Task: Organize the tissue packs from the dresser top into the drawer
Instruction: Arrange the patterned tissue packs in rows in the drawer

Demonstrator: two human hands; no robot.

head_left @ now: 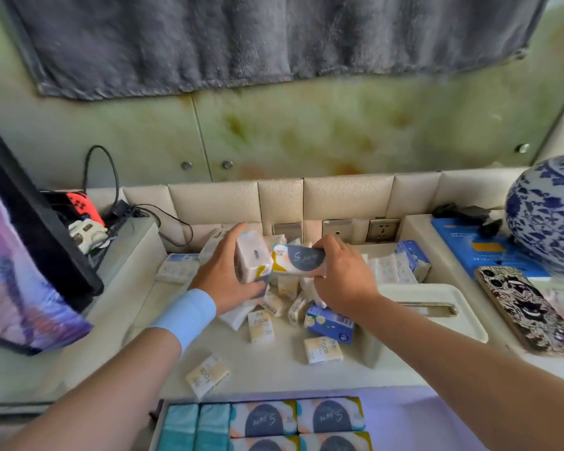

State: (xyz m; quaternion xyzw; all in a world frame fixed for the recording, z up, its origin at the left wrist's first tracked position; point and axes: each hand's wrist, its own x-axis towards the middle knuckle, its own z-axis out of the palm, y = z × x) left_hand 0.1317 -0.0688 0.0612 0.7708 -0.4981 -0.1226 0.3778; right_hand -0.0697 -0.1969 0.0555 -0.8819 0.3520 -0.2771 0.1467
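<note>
Over a heap of tissue packs on the dresser top (274, 369), my left hand (223, 281) grips a white tissue pack (253, 260) standing on end. My right hand (342, 276) pinches a flat tissue pack with a dark oval label (298, 260) right beside it. Small cream packs marked "face" (260, 326) and a blue pack (331, 323) lie loose below my hands. At the bottom edge the open drawer (404, 421) holds teal packs (189, 424) and oval-label packs (329, 416) in rows.
A white tissue box (433, 312) and a patterned phone (528, 309) lie to the right, with a blue-and-white vase (551, 213) beyond. A screen (30, 242) and game controllers (85, 219) with cables stand at the left. Wall sockets (381, 229) sit behind the heap.
</note>
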